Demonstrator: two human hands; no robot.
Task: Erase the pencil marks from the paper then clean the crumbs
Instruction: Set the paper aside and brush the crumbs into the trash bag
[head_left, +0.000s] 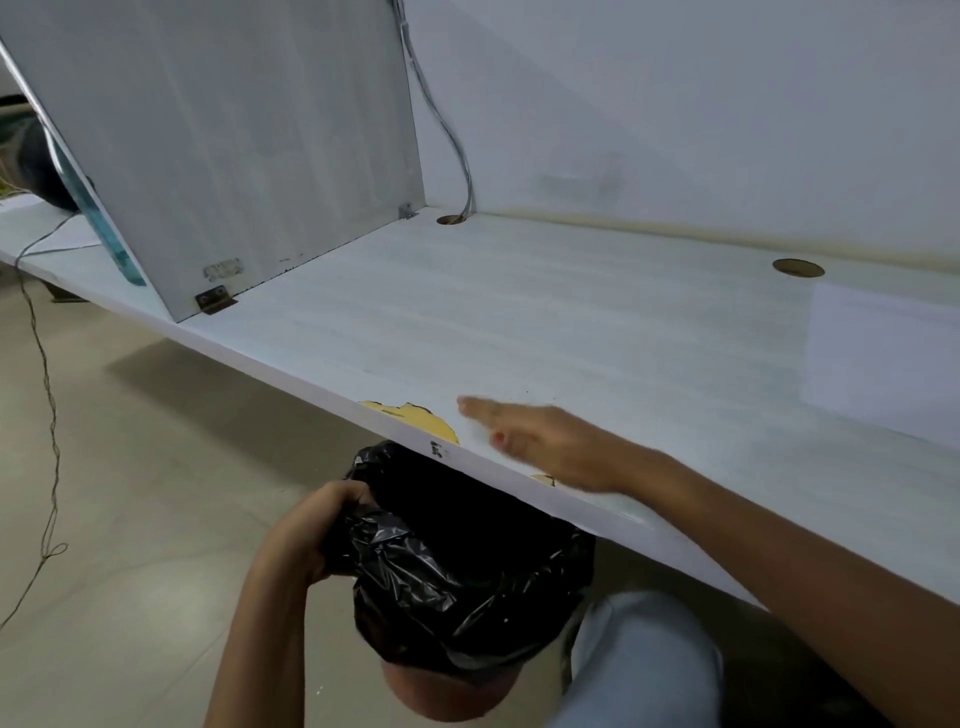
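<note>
Crumbs, too small to be made out, are judged light and loose, better swept with a flat palm than pinched. The right hand (550, 447) is held flat at the desk (519, 322) edge, fingers straight, nothing held; the left hand (317, 525) is curled round the rim of the soft black bin liner (457, 571) below. The paper (883, 353) lies far right on the desk. A dark mark on the desk edge cannot be read
</note>
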